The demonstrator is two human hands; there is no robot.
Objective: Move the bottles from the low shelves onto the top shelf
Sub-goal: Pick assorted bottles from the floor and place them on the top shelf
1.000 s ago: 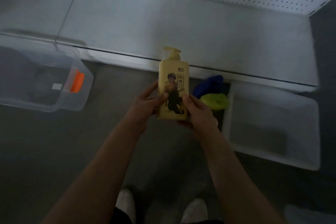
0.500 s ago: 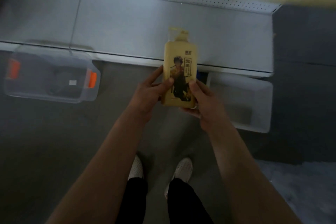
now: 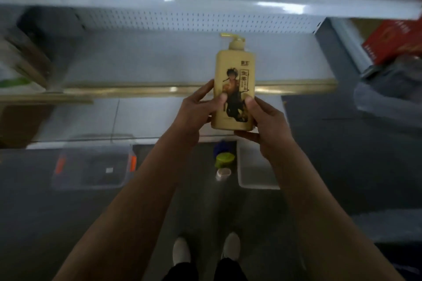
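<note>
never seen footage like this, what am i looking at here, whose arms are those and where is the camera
There is no machine here. The camera is worn on a person's head and looks forward and down, so the two bare arms that reach up from the bottom edge are that person's own, and their white shoes show on the floor below.

Both hands hold one thing: a yellow pump bottle, upright, with a printed label. The left hand grips its left side and the right hand its right side and base, thumbs on the front.

Behind the bottle stands a white shelf unit with a perforated back wall and a gold-edged shelf. On the floor lie a clear plastic bin with orange latches, a white tray, and between them some bottles, of which a green cap shows most clearly. The picture is blurred at the edges.
</note>
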